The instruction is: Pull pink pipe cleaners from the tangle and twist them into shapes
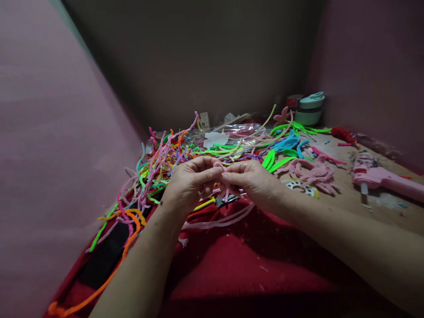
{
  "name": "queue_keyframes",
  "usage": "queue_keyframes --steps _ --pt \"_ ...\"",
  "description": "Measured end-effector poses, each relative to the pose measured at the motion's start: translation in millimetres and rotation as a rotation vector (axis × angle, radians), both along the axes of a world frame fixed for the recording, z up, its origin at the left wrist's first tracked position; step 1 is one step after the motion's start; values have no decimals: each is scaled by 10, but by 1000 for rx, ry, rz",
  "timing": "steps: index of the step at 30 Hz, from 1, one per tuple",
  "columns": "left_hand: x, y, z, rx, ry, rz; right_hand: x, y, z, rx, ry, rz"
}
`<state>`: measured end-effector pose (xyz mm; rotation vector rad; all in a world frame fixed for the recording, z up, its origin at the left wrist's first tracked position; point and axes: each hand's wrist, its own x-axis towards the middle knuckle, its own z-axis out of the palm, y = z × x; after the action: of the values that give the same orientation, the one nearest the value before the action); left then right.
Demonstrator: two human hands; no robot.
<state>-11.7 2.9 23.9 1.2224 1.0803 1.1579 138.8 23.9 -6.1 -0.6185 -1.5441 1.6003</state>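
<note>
Both hands meet at the middle of the view, fingertips together over the near edge of the table. My left hand [195,179] pinches a pink pipe cleaner [218,164] between thumb and fingers. On its other side my right hand [248,174] pinches the same pipe cleaner. A pink loop shows above the thumbs, and a pink end hangs down below them; the rest is hidden by the fingers. Beneath the hands lie pliers or scissors with a yellow handle [204,204], partly hidden, and long pale pink pipe cleaners [228,221] on the red cloth [232,260].
A heap of coloured pipe cleaners [159,161] covers the table's left and back. At right lie bent pink pipe cleaners [318,174], green leaf shapes [270,160], a white holed disc [301,188] and a pink glue gun [377,176]. A teal container [309,110] stands behind. A dark flat object [106,251] lies at left.
</note>
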Motion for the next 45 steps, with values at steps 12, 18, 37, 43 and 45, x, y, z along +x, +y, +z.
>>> queue_keyframes --steps 12,18,37,43,45 --pt "131 -57 11 136 280 264 -61 22 -128 -159 19 90" --pt "80 -51 34 46 341 93 -62 5 -96 -170 6 21" --pt "82 -1 -142 558 688 303 -71 16 -120 -169 60 13" --pt "54 17 -44 202 473 185 -77 30 -100 -261 132 -17" --pt "67 5 -26 186 455 199 -79 29 -104 -289 135 -52"
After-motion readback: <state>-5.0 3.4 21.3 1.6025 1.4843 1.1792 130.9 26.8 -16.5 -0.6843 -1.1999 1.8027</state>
